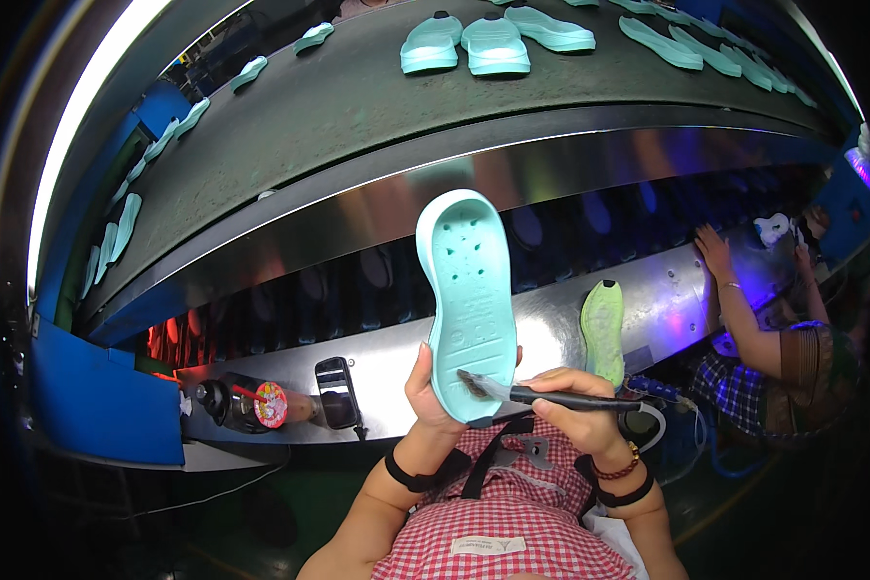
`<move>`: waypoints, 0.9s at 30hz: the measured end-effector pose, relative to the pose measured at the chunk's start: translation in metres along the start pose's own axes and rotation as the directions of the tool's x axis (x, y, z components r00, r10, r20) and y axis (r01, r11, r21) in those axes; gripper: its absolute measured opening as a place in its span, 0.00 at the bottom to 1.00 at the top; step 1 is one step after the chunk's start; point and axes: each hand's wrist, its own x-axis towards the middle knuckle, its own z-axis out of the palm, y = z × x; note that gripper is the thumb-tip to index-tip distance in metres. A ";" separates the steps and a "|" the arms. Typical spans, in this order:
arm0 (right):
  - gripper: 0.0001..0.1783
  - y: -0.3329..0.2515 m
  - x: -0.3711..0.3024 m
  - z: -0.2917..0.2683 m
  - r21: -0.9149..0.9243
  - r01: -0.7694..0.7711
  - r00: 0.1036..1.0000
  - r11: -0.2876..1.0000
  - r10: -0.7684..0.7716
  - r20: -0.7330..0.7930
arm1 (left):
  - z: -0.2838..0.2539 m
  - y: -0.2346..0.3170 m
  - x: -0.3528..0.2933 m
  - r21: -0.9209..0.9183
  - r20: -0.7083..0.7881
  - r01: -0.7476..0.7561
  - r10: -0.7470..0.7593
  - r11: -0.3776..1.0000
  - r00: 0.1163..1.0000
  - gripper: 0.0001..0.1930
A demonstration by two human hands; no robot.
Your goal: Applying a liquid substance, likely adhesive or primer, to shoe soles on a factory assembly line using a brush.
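In front of me I hold up a turquoise shoe sole [474,280], its inner face with small holes turned toward me. My left hand [427,391] grips it around the lower end, thumb along the side. My right hand [580,406] is closed on a brush [561,397] with a black handle. The brush's dark bristles touch the sole's face near its lower end. To the right of the sole, a yellow-green sole [602,333] lies on the metal ledge beyond my right hand.
A dark conveyor belt [319,126] crosses ahead, carrying several turquoise soles [495,46]. On the steel ledge [541,319] at left lie a phone [335,391] and a dark bottle [227,404], beside a cup with a red straw [271,404]. A co-worker's arm [744,319] reaches in at right.
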 end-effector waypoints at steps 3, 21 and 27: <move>0.11 -0.010 0.007 0.005 -0.143 0.255 0.945 0.956 -0.215 0.245 | -0.004 -0.001 0.006 0.106 -0.021 -0.014 0.016 0.994 1.000 0.36; 0.11 -0.031 0.026 -0.021 -0.273 0.353 0.906 0.895 -0.254 0.338 | -0.004 0.015 0.018 0.201 0.059 0.097 -0.111 0.975 0.992 0.34; 0.11 -0.029 0.009 -0.013 -0.165 0.416 0.773 0.894 -0.253 0.582 | 0.000 0.029 0.028 0.017 -0.049 0.476 -0.475 0.879 0.879 0.32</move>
